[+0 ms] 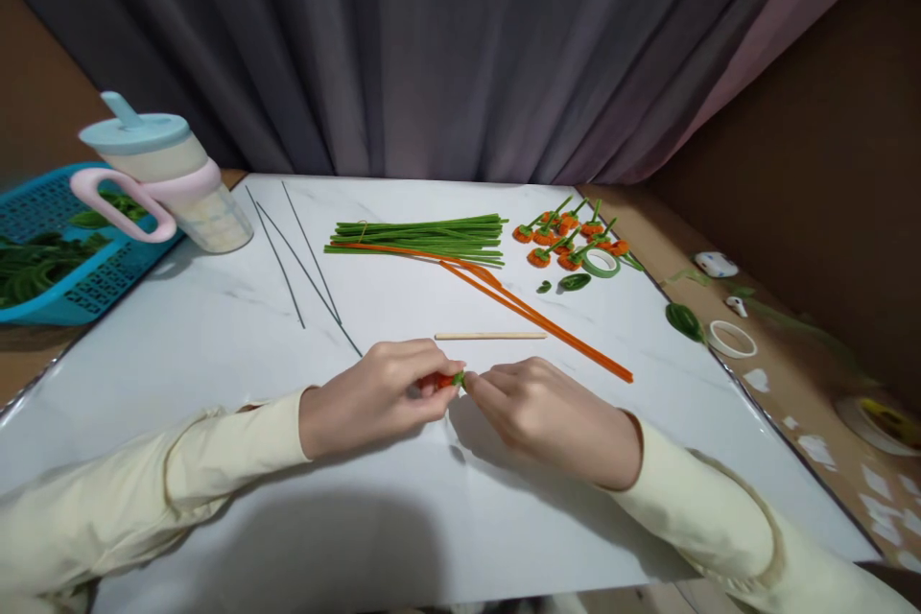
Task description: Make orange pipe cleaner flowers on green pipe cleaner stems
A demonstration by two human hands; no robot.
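Near the middle of the table, my left hand [378, 395] is closed around a small orange pipe-cleaner flower [446, 382] with a green end, mostly hidden by the fingers. My right hand [543, 417] pinches at the green end, its fingertips meeting those of the left. Just beyond both hands lies a thin wooden stick [490, 337]. Loose orange pipe cleaners [551, 326] slant away to the right of it. Further back is a bundle of green pipe cleaners [424, 238]. Several finished orange flowers with green stems [565, 235] are grouped at the back right.
A green tape roll [602, 263] and leaf pieces [574, 282] sit by the flowers. Thin dark wires [302, 254] lie at left. Behind them stand a lidded cup [179, 177] and a blue basket [107, 283]. A white tape roll [732, 339] is beyond the table's right edge.
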